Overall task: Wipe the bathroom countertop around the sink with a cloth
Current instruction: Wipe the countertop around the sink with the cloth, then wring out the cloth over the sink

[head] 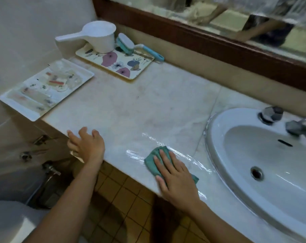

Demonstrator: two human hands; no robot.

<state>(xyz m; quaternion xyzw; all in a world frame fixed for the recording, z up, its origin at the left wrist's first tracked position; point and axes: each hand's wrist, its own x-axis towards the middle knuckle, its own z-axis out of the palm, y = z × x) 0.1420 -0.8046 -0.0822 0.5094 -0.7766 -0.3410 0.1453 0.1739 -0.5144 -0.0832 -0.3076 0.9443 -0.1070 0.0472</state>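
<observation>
Two trays sit at the far left of the marble tabletop, well apart from the sink set into its right side. A floral tray holds a white scoop and a brush; a white tray holds small packets, too blurred to name. Right hand presses a green cloth flat near the front edge, fingers extended, wet streaks beside it. Left hand rests open-palmed on the tabletop's corner.
</observation>
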